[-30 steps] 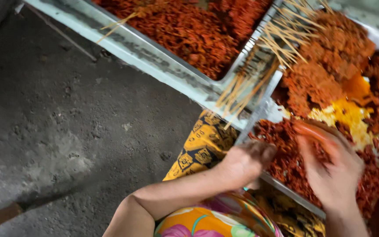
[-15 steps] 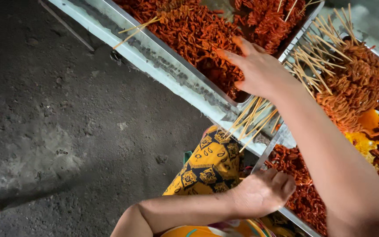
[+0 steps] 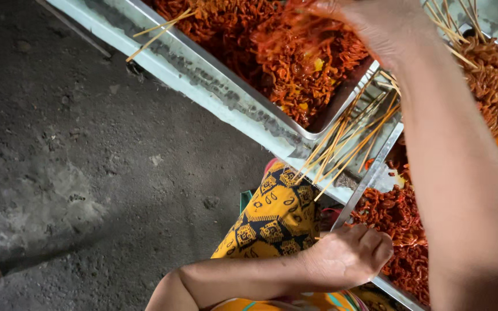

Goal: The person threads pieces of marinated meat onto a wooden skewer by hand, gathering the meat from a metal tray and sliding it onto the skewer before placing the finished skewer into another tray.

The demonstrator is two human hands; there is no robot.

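Rough grey concrete floor (image 3: pixel 70 155) filling the whole 9 o'clock side, gritty and pitted. Next over, a pale painted ledge (image 3: pixel 203 80) running diagonally from 11 o'clock down toward 4, chipped along the edge. Sitting on it, two shiny metal trays visible: the upper tray (image 3: pixel 295 124) piled with stringy, oily red-orange shredded stuff (image 3: pixel 272 52), and the lower tray (image 3: pixel 370 173) at 4 o'clock with a darker, crumbly red heap (image 3: pixel 396 224). Thin pale bamboo skewers (image 3: pixel 347 138) bunched in the gap between the trays, too many to count, plus a couple of loose skewers (image 3: pixel 157 31) poking off the upper tray at 11 o'clock. Yellow-and-black patterned cloth (image 3: pixel 278 216) over a knee around 6 o'clock. Left hand (image 3: pixel 350 256) at 5 o'clock, curled into a loose fist against the lower tray's rim, touching the dark red heap; can't tell if anything's inside the fist. Right hand (image 3: pixel 370 26) up at 1 o'clock, blurred, fingers bunched around a clump of the red-orange shreds just above the upper tray's pile, forearm sweeping down the 3 o'clock side. More skewered orange stuff (image 3: pixel 494 80) past it at 2 o'clock.
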